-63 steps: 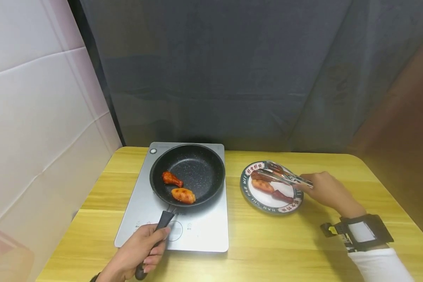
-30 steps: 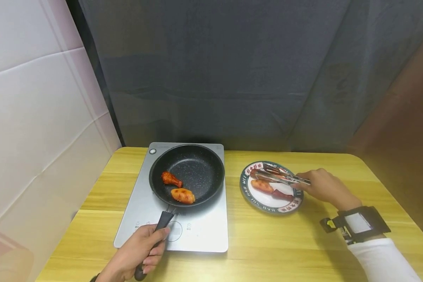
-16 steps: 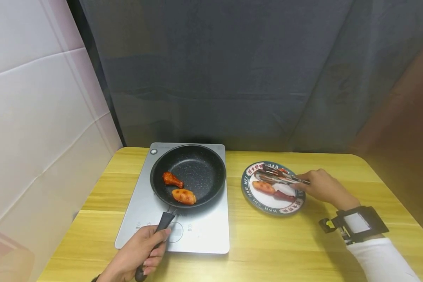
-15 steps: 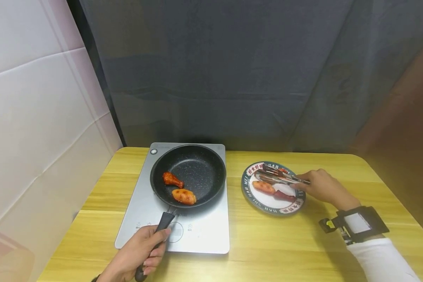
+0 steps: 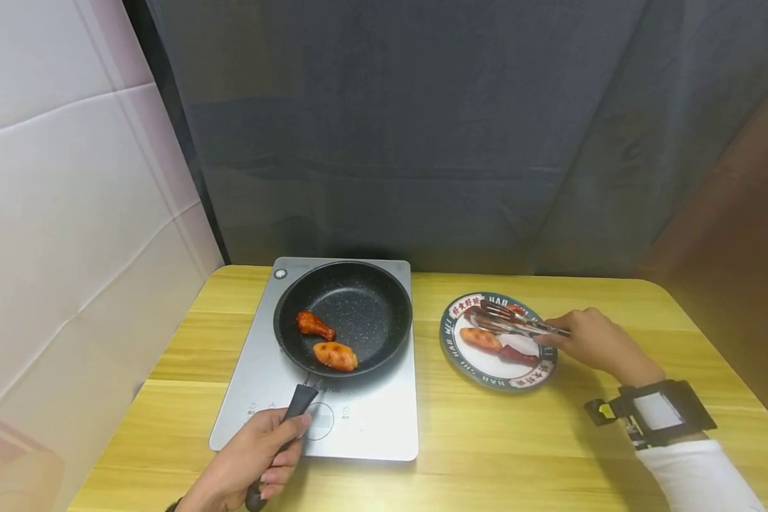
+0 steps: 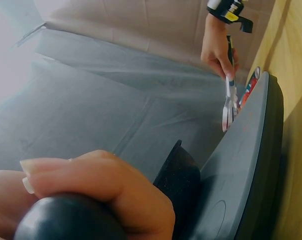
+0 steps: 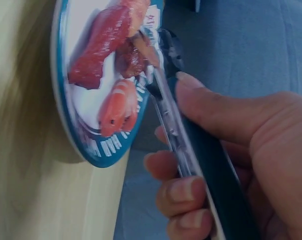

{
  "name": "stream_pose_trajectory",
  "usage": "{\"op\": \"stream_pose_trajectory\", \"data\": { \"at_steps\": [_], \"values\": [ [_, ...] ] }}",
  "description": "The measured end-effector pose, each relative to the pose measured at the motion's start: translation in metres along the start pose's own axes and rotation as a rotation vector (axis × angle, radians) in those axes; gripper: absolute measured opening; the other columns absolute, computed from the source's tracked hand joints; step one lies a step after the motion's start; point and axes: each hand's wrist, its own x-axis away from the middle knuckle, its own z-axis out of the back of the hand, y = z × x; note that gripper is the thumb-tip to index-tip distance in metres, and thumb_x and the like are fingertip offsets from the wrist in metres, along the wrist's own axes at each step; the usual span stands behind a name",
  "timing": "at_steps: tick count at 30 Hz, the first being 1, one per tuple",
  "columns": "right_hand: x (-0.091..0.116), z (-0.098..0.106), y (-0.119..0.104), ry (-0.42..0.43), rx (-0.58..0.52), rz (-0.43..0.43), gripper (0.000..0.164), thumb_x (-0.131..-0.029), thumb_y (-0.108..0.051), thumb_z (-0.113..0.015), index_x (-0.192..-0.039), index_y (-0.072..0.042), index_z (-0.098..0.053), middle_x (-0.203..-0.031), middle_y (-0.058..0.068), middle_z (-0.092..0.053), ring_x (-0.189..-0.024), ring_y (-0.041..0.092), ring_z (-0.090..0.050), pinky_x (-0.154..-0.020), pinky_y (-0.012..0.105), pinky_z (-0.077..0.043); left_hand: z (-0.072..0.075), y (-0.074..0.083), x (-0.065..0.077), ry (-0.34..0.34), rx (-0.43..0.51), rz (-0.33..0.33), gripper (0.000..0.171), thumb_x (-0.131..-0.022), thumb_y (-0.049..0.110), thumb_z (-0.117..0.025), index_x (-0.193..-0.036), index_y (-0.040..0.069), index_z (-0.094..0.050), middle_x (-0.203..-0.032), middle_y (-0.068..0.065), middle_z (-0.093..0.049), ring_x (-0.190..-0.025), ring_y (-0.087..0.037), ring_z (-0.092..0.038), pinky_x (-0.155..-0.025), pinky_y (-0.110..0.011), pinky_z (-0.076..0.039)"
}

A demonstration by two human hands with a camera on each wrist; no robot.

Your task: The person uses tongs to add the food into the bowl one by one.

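My left hand [image 5: 252, 455] grips the black handle [image 5: 302, 400] of a frying pan [image 5: 371, 313]. In the pan lie a red-brown drumstick [image 5: 315, 325] and a golden chicken wing [image 5: 335, 356]. On the right, my right hand [image 5: 598, 346] holds metal tongs [image 5: 530, 326] between thumb and fingers, their tips over the far left of a green-rimmed plate [image 5: 480, 375]. A brown piece of meat [image 7: 128, 57] shows at the tongs' tips in the right wrist view, partly hidden by them. A second wing [image 5: 481, 339], a dark red drumstick [image 5: 518, 356] and a striped shrimp-like piece [image 7: 117, 110] share the plate.
The pan sits on a silver induction cooker [image 5: 377, 434] at the left of the wooden table [image 5: 486, 455]. A dark grey cloth [image 5: 384, 142] hangs behind, a pale panel [image 5: 70, 213] stands at the left and a brown one [image 5: 736, 284] at the right.
The tongs' arms have come closer together over the plate, and their tips have shifted slightly right. The left hand, the pan and the pieces in it stay in place.
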Motion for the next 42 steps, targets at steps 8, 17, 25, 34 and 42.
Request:
{"op": "stream_pose_trajectory", "data": {
  "at_steps": [8,17,25,34,42],
  "values": [
    [0.002,-0.005,0.001,0.024,-0.001,0.017,0.046,-0.085,-0.034,-0.072,-0.11,0.004,-0.068,-0.075,0.006,-0.062,-0.063,0.018,-0.048,-0.054,0.03,-0.038,0.0,-0.001,0.001,0.001,0.003,0.003,0.03,-0.102,0.026,-0.047,-0.08,0.006,-0.04,-0.058,0.005,-0.033,-0.041,-0.005,-0.029,-0.034,-0.02,-0.03],
    [0.004,-0.005,0.0,0.047,0.01,0.035,0.042,-0.086,-0.031,-0.071,-0.108,0.004,-0.069,-0.074,0.009,-0.063,-0.063,0.019,-0.048,-0.054,0.032,-0.039,-0.001,-0.002,0.002,0.008,-0.002,0.005,0.032,-0.102,0.027,-0.047,-0.08,0.005,-0.039,-0.058,0.005,-0.033,-0.041,-0.005,-0.029,-0.034,-0.02,-0.029],
    [0.004,0.005,-0.006,0.143,0.026,0.118,0.043,-0.085,-0.034,-0.073,-0.104,0.005,-0.071,-0.061,0.004,-0.06,-0.057,0.016,-0.046,-0.055,0.035,-0.044,-0.001,-0.002,0.002,0.007,0.005,0.006,0.03,-0.102,0.026,-0.047,-0.081,0.005,-0.04,-0.058,0.005,-0.033,-0.041,-0.004,-0.029,-0.034,-0.019,-0.03],
    [0.008,0.03,-0.026,0.193,-0.021,0.145,0.042,-0.087,-0.032,-0.071,-0.107,0.006,-0.069,-0.071,0.013,-0.068,-0.058,0.016,-0.049,-0.054,0.032,-0.04,-0.001,-0.001,0.0,0.017,-0.018,0.008,0.031,-0.101,0.028,-0.048,-0.081,0.006,-0.04,-0.059,0.005,-0.033,-0.042,-0.005,-0.029,-0.035,-0.02,-0.03],
    [0.011,0.048,-0.057,0.307,-0.051,0.259,0.032,-0.081,-0.025,-0.077,-0.103,-0.002,-0.074,-0.047,-0.014,-0.045,-0.047,0.006,-0.036,-0.044,0.024,-0.03,-0.002,0.0,0.001,0.02,-0.024,0.011,0.033,-0.101,0.029,-0.048,-0.08,0.006,-0.039,-0.058,0.005,-0.033,-0.041,-0.005,-0.029,-0.035,-0.019,-0.03]
  ]
}}
